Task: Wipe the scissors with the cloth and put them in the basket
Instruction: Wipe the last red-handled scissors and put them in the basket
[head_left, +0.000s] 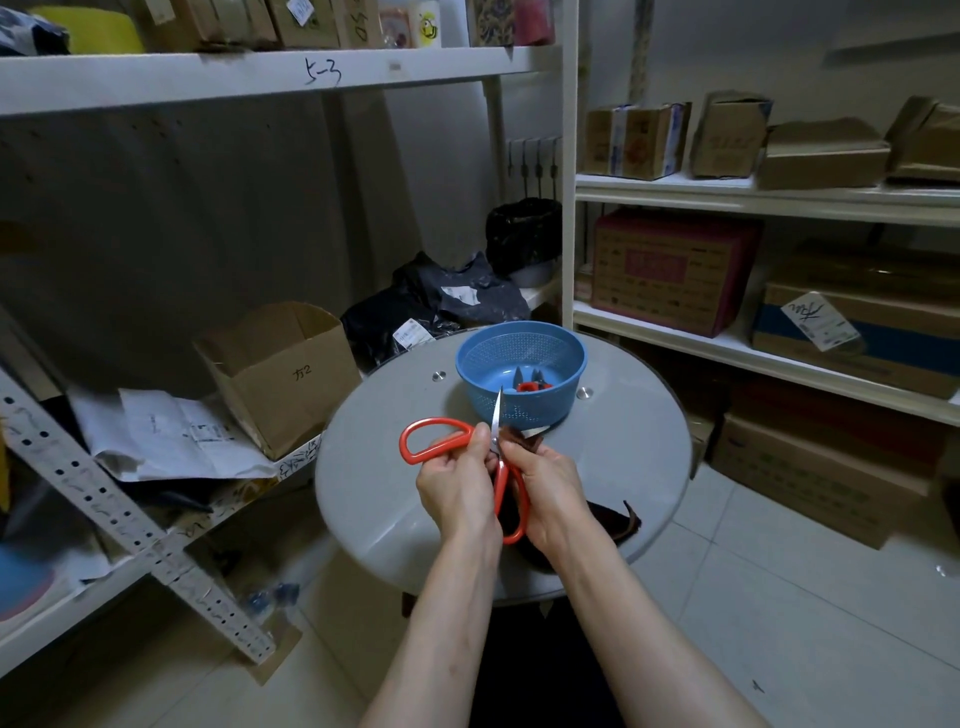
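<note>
Our left hand (457, 488) grips the open scissors (442, 448). Our right hand (550, 486) pinches the cloth (608, 519) round one blade, we think, near the basket (524, 410).

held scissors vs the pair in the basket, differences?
Held scissors look larger than the basket pair. Held scissors are spread open in left hand and right hand, one blade in the dark cloth; the basket pair lies loose in the blue basket. Both have red handles.
</note>
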